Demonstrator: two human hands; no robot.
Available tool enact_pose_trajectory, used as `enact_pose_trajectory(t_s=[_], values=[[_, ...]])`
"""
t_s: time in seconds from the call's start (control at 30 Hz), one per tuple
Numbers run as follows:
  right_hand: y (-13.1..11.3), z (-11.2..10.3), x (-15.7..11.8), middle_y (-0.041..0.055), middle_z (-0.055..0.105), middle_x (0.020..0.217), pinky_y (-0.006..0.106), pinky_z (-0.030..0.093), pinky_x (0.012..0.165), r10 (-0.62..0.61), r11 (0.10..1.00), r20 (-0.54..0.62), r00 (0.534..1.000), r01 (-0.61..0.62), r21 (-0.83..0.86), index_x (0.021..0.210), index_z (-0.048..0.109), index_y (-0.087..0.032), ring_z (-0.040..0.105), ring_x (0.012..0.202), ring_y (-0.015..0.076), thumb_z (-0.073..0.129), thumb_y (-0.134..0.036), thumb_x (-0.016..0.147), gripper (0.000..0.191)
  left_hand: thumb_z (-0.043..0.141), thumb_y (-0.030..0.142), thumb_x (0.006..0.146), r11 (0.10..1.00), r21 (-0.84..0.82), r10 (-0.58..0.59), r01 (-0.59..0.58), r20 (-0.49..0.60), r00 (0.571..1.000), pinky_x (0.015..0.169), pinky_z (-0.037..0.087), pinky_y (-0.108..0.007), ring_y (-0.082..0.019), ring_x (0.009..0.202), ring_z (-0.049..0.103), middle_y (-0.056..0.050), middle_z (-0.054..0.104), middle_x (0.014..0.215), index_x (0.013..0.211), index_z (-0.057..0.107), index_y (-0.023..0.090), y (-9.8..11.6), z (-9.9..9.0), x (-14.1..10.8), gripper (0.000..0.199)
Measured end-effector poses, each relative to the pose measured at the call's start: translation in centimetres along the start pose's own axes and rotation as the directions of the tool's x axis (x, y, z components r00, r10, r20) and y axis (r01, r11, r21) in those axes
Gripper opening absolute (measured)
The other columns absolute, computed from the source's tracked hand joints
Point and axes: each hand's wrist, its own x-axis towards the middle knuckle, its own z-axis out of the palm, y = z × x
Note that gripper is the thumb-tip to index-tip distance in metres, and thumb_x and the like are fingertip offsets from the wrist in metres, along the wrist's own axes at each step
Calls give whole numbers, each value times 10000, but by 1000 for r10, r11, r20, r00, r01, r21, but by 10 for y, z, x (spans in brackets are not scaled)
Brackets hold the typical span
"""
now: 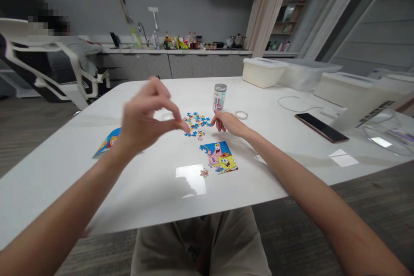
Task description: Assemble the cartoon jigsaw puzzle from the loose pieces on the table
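Note:
My left hand is raised over the table, thumb and forefinger pinched; what it holds, if anything, is too small and blurred to make out. My right hand rests by the right edge of a pile of loose puzzle pieces, its fingers curled down and their tips partly hidden. Nearer me lies a joined puzzle section showing a pink and a yellow cartoon figure. One loose piece sits at its lower left. A blue picture sheet is partly covered by my left forearm.
A tin with a silver lid stands behind my right hand, with a round ring-like lid beside it. A dark phone, a white cable and plastic boxes are on the right. A person sits by a white chair at the left.

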Motion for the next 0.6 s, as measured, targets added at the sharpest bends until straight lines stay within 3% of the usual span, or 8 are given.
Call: enact_pose_trajectory(t_s=[0.07,0.13,0.2,0.3,0.37,0.43,0.5,0.6], values=[[-4,0,-2,-6,547,531,237,377,579,10,998,-1,1000,-10,-59,735,666,-133,459,481,95,202,-555,994,679,676,413,842,999,-36,23,-16,229,973,625,452,-250,-117,685,489,6,490,740,707,658,196,-11,20,-5,256],[-8,1,-5,0,562,555,242,382,622,16,991,-8,1000,-17,-133,752,668,-140,500,539,109,198,-518,1007,655,579,368,918,999,-45,-5,29,457,890,633,430,-259,-133,705,478,-11,484,747,741,672,195,-19,37,-18,265],[-12,1,-8,14,586,592,256,381,664,28,969,-21,999,-32,-246,764,668,-155,545,620,135,209,-494,1012,622,468,300,974,997,-41,-30,62,547,837,664,421,-270,-143,729,478,-27,496,769,763,664,187,-19,47,-34,311],[-15,2,-11,38,638,684,275,367,680,26,907,-56,998,-47,-418,807,675,-185,580,714,170,246,-488,1008,563,432,236,980,989,-113,11,95,701,713,691,422,-265,-141,749,494,-43,531,837,932,665,184,-7,48,-49,243],[-16,3,-12,45,659,727,279,361,668,18,877,-41,999,-35,-479,836,678,-199,588,736,183,242,-490,1007,551,509,272,956,979,-182,83,96,776,626,681,416,-261,-140,729,498,-27,534,811,1034,669,222,2,45,-50,185],[-15,3,-13,46,669,741,279,362,661,11,865,-24,1000,-21,-502,868,678,-207,597,734,186,227,-486,1010,549,545,289,942,974,-215,134,74,807,575,681,407,-268,-137,699,490,-18,536,766,962,692,238,7,43,-49,156],[-13,4,-12,48,672,736,279,359,643,18,847,-11,1000,-21,-532,876,673,-210,605,729,190,227,-478,1010,537,579,303,924,974,-216,143,72,826,545,694,407,-280,-135,681,489,-13,552,730,877,695,231,5,42,-49,145],[-11,5,-12,51,678,748,279,355,638,43,826,-16,999,-45,-563,882,671,-213,613,747,198,242,-477,1007,519,599,300,910,980,-174,98,92,836,540,694,406,-283,-133,670,492,-7,550,684,791,696,228,-7,38,-50,170]])
